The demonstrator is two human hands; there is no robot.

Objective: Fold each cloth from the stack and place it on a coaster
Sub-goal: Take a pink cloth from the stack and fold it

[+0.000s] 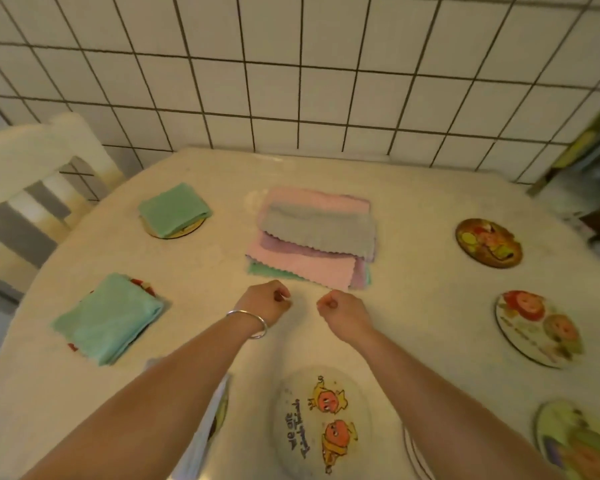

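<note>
Stack of cloths (314,237): table (413,216) centre, grey on top, long axis left-right. Far-left coaster (184,231): one folded green cloth (174,209). Near-left coaster (146,286): one folded teal cloth (110,318). Right coasters bare (three visible). Near plate (321,422): reads "we are", remainder blurred, perhaps "friends". Left hand (264,303), right hand (342,311): fists curled, gripping nothing, just near of stack.

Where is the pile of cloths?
In the head view, the pile sits mid-table near the tiled wall, just beyond both hands, with cloth-covered coasters to its left and bare coasters to its right.
</note>
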